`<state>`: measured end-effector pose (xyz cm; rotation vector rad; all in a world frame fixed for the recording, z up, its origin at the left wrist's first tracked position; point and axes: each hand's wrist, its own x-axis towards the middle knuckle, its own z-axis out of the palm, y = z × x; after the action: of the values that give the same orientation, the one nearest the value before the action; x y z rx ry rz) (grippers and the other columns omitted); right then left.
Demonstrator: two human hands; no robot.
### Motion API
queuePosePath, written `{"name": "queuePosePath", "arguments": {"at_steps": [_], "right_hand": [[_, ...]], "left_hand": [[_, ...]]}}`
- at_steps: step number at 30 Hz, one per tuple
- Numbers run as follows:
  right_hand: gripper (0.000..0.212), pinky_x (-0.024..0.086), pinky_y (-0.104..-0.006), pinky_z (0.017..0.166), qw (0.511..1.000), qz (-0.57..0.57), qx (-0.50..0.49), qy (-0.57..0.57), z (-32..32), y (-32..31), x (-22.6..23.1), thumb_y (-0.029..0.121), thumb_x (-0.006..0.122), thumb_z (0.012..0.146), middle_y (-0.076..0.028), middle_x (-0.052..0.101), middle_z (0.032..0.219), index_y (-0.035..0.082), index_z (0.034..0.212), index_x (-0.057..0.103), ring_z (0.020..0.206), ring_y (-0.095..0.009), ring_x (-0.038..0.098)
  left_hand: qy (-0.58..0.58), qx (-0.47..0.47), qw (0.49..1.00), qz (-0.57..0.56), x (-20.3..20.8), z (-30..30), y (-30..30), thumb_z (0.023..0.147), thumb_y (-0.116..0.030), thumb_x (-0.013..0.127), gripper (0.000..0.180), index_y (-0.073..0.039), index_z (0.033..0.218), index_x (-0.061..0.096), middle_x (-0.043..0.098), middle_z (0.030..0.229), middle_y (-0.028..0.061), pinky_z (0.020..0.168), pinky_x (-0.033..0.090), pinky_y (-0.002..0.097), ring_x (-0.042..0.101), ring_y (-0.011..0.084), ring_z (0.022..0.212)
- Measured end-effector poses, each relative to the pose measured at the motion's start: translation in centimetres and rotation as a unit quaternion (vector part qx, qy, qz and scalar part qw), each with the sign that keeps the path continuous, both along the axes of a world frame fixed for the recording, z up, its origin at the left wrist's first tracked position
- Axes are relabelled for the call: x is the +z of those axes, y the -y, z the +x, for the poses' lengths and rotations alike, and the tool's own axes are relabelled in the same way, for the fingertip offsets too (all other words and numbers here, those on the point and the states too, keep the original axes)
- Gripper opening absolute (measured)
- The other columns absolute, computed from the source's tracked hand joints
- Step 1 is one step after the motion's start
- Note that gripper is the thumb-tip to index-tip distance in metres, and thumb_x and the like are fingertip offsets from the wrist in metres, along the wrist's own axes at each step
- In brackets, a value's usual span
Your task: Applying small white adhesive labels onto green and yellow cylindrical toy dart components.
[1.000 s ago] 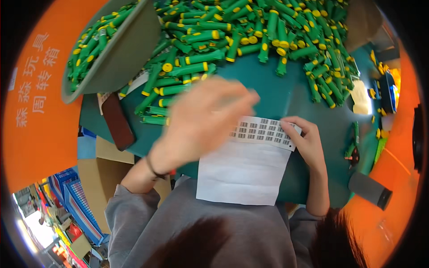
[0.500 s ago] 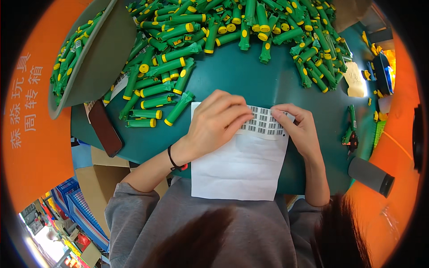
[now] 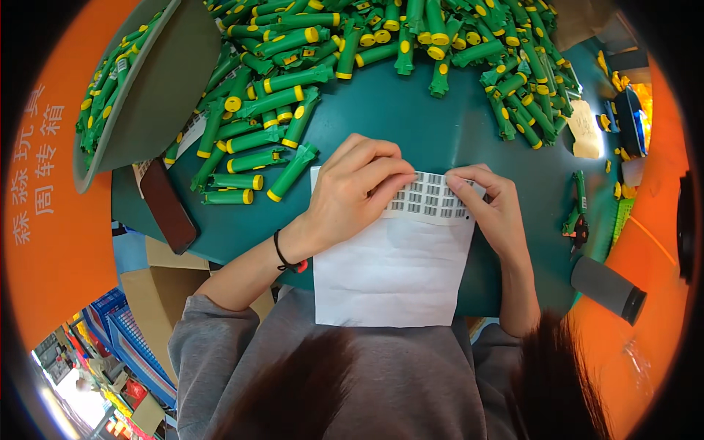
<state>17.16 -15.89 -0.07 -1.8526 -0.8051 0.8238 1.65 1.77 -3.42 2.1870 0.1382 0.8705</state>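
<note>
A white sheet of barcode stickers (image 3: 389, 282) lies across the near edge of the green table, its lower part bare and slightly creased. Rows of small printed labels run along its far end. Over that end is my left hand (image 3: 356, 187), thumb and forefinger pinched at the labels; whether a sticker is between the fingertips cannot be made out. My right hand (image 3: 491, 202) grips the sheet's far right corner between thumb and fingers. Beyond the left hand lie several green tubes with yellow caps (image 3: 293, 172).
A large heap of the same green tubes (image 3: 381, 33) covers the table's far side. At left, a tilted grey-green basin (image 3: 150, 103) holds more, near a dark red phone (image 3: 169, 209). A grey cylinder (image 3: 609, 290) and a green tool-like piece (image 3: 578, 209) lie at right.
My left fingertips have shifted slightly along the label rows, with the pinch kept. The right hand holds the corner as before. The whole view has tilted a little.
</note>
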Motion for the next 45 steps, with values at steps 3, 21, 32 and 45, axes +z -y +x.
{"name": "queuePosePath", "arguments": {"at_steps": [3,21,32,45], "right_hand": [[0.017,0.043,-0.0225,0.071,0.995,-0.017,0.017,0.095,-0.1,-0.4,-0.4,0.015,0.069,0.093,-0.003,0.065,0.091,0.000,0.100,0.074,0.084,-0.010,0.057],[0.016,0.044,-0.0231,0.070,0.996,-0.012,0.015,0.088,0.1,-0.3,-0.9,0.013,0.069,0.093,-0.004,0.065,0.089,0.000,0.100,0.074,0.083,-0.010,0.057],[0.022,0.047,-0.0295,0.087,0.986,-0.012,-0.063,0.155,3.2,-2.3,1.8,0.009,0.071,0.089,-0.007,0.068,0.100,0.001,0.109,0.069,0.099,-0.019,0.062],[0.031,0.049,-0.0427,0.100,0.915,0.153,0.036,0.371,3.3,-2.7,2.0,0.004,0.080,0.077,-0.010,0.069,0.105,0.004,0.106,0.068,0.102,-0.028,0.065]], "left_hand": [[-0.032,0.013,0.999,-0.028,-0.1,-0.1,0.2,0.078,-0.002,0.079,0.015,-0.005,0.091,0.072,0.067,0.096,0.0067,0.068,0.049,0.0323,0.059,0.0233,0.084],[0.001,-0.001,1.000,0.023,-0.7,-0.5,0.0,0.077,-0.005,0.078,0.015,-0.005,0.091,0.072,0.067,0.095,0.0049,0.069,0.051,0.0352,0.062,0.0234,0.082],[-0.011,-0.017,1.000,-0.006,-0.1,-0.2,0.0,0.080,-0.002,0.075,0.016,-0.003,0.093,0.065,0.066,0.096,0.0079,0.070,0.050,0.0361,0.060,0.0267,0.082],[0.031,0.012,0.998,-0.058,0.7,-1.0,-0.7,0.071,-0.009,0.088,0.070,-0.002,0.130,0.050,0.062,0.123,0.0148,0.081,0.050,0.0313,0.060,0.0213,0.100]]}}
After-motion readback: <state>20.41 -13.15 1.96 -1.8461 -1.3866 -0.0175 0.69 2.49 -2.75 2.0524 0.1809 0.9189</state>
